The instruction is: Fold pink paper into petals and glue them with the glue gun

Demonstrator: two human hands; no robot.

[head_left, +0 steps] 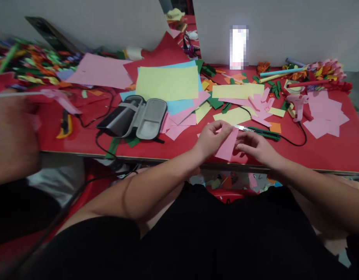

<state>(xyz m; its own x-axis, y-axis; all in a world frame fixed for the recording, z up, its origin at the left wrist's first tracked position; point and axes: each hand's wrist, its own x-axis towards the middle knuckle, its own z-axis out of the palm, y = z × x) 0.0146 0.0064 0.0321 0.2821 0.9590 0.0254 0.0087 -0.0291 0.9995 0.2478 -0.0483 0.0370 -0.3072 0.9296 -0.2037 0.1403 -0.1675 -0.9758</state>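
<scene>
My left hand (212,139) pinches the top of a folded-looking piece of pink paper (226,147) between thumb and fingers, close to the table's front edge. Beside the paper's right edge is my right hand (256,147), its fingers loosely bent and apart with nothing visible in them; whether a fingertip touches the paper I cannot tell. A green utility knife (263,133) with its blade out lies just beyond my right hand, the blade pointing at my left hand.
An open grey case (151,118) and stacked yellow paper (167,82) lie to the left. Rightward are a pink glue gun (298,104) with a cord and pink sheets (325,112). A yellow utility knife (65,124) lies near a co-worker's blurred arm (14,140).
</scene>
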